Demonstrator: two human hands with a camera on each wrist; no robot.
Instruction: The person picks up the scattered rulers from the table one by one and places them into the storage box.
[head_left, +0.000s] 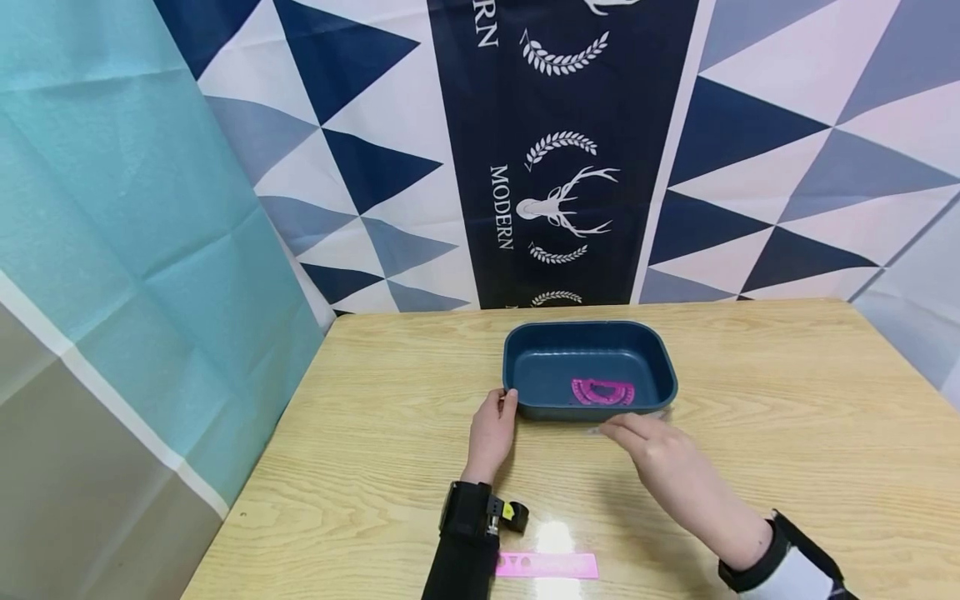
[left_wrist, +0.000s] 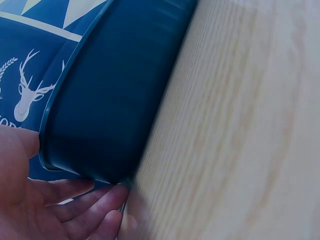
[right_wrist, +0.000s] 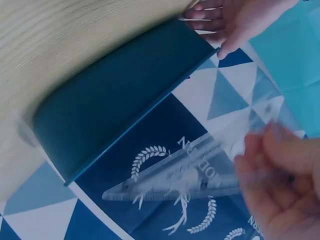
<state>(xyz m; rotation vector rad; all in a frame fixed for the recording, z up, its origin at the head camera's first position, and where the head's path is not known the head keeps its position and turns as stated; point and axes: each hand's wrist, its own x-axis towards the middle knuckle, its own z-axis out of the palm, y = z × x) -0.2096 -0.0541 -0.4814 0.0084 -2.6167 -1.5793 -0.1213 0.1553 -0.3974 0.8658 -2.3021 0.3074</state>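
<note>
A dark blue plastic tray (head_left: pixel 540 375) stands on the table with a pink protractor (head_left: pixel 622 393) lying inside, by its front wall. At the tray's front left corner is my left hand (head_left: pixel 492 429); its thumb touches the rim and its fairly straight fingers rest along the outer wall near the tabletop. My right hand (head_left: pixel 667 458), raised in front of the tray's right half, pinches a clear plastic set square (right_wrist: pixel 170 180) between thumb and fingers. The set square's tapered end points away from the fingertips, and the hand covers its other end.
A pink ruler (head_left: pixel 555 565) with cut-out shapes lies on the wooden table (head_left: pixel 360 450) near the front, beside the left sleeve. Behind the table hangs a patterned cloth (head_left: pixel 555 167), and a turquoise cloth (head_left: pixel 150 208) hangs at the left.
</note>
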